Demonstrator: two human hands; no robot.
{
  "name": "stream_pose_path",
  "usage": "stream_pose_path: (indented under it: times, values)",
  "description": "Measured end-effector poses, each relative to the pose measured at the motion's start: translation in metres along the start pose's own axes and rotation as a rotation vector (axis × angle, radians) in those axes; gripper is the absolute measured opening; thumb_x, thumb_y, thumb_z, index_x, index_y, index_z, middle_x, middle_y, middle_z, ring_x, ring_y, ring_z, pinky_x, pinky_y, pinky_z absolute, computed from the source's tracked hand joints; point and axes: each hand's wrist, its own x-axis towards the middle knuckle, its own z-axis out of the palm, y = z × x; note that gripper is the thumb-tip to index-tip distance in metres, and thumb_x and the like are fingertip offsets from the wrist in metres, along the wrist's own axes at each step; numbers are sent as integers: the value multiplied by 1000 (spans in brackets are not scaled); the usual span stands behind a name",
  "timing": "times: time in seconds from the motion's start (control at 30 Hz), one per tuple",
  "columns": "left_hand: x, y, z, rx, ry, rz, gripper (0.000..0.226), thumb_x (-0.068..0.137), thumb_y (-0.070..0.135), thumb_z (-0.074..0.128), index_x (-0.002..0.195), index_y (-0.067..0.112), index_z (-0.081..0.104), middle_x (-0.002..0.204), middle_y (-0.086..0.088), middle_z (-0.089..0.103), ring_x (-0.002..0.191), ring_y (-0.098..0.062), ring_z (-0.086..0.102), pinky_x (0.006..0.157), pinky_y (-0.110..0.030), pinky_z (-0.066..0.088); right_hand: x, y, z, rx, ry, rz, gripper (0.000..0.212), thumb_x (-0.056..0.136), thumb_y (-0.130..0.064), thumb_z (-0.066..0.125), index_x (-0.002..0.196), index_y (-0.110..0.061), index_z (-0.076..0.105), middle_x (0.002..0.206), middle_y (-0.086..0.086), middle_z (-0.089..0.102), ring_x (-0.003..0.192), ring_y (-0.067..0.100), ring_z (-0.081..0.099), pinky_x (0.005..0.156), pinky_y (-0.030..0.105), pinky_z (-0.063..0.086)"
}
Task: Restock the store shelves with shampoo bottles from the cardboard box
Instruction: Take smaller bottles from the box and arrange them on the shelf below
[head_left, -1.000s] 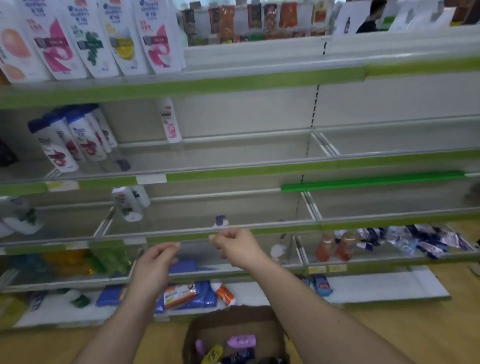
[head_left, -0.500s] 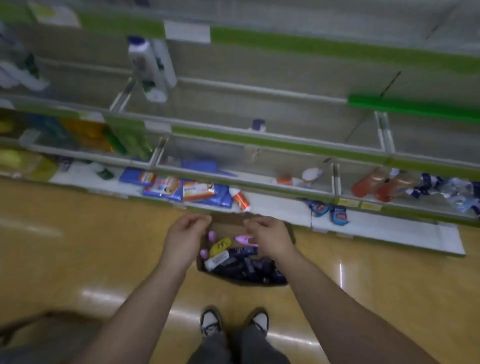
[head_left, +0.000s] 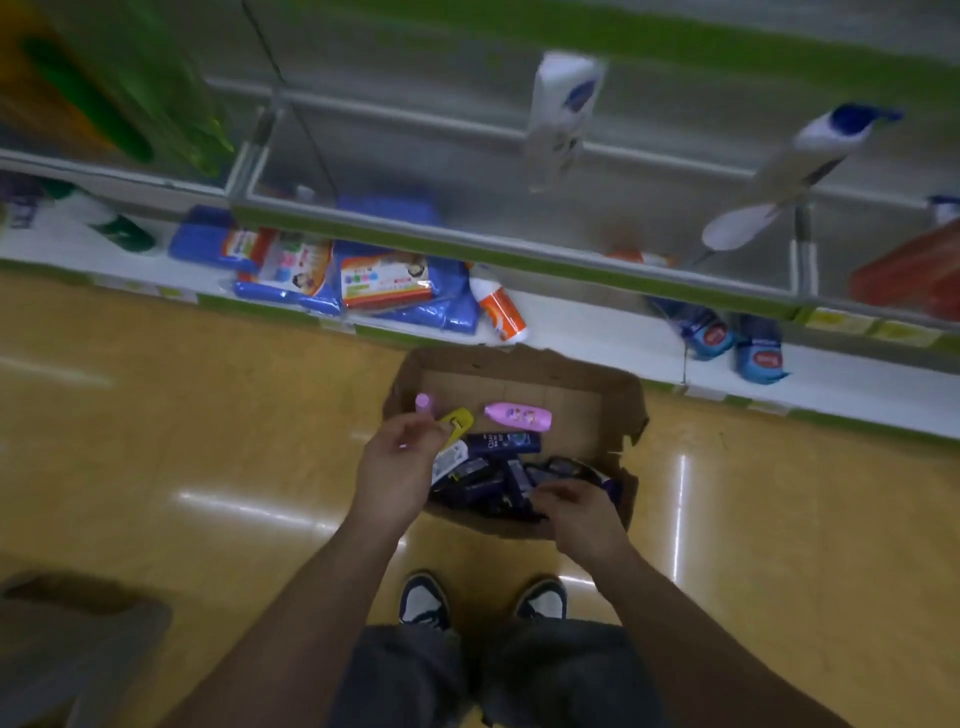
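The cardboard box (head_left: 519, 382) sits open on the yellow floor (head_left: 208, 415), its far wall just beside the front edge of the bottom shelf (head_left: 597, 332). Its far half shows bare cardboard. A pink bottle (head_left: 518, 417) lies on its side near the middle, a yellow bottle (head_left: 457, 419) lies by the left wall, and a dark blue bottle (head_left: 504, 442) lies just behind a heap of dark bottles (head_left: 488, 486) that fills the near half. A white bottle (head_left: 448, 461) pokes out at the left edge of that heap.

The left hand (head_left: 400, 467) hovers over the left wall of the box, fingers loosely curled, with no bottle plainly in it. The right hand (head_left: 576, 512) reaches down at the near right corner, fingers bent onto the dark bottles. The blur hides whether it grips one.

Two shoes (head_left: 423, 597) stand on the floor just behind the near wall of the box.

On the bottom shelf, blue packs (head_left: 447, 306) are piled left of the box, with an orange and white bottle (head_left: 498, 312) lying beside them at the front edge. On the shelf above, a white bottle (head_left: 563, 109) stands near the middle and a blue-capped bottle (head_left: 810, 150) tilts further right, both blurred.
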Motion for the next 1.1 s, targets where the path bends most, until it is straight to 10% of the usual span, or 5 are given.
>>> stream_pose_path:
  times: [0.3,0.63,0.83,1.1]
  values:
    - [154,-121,57,69,39,64,18,89,29,69,104,19,72,109,-1,71,102,-19,66,92,-37,52,209,70,33,-66,67,-118,20,83,-27,68,82,-7,72,75,10,71,76,26,68,75,47,54]
    - [245,-161,76,126,88,257,11,93,15,66,102,8,68,76,6,63,54,13,56,52,-2,38,322,103,165,-576,-174,-429,36,80,-30,64,116,-33,68,118,1,68,106,23,65,89,34,54]
    - [254,-173,63,190,130,273,21,90,28,70,108,17,70,90,10,68,78,5,59,62,-3,40,325,121,221,-1142,-236,-678,69,79,-26,73,140,-28,41,133,8,40,120,33,45,90,46,48]
    - [266,-172,72,190,85,316,17,90,29,69,106,21,69,96,9,69,87,0,62,61,-2,42,340,136,238,-1302,-33,-888,52,89,-24,62,138,-17,45,135,14,48,123,37,46,97,54,42]
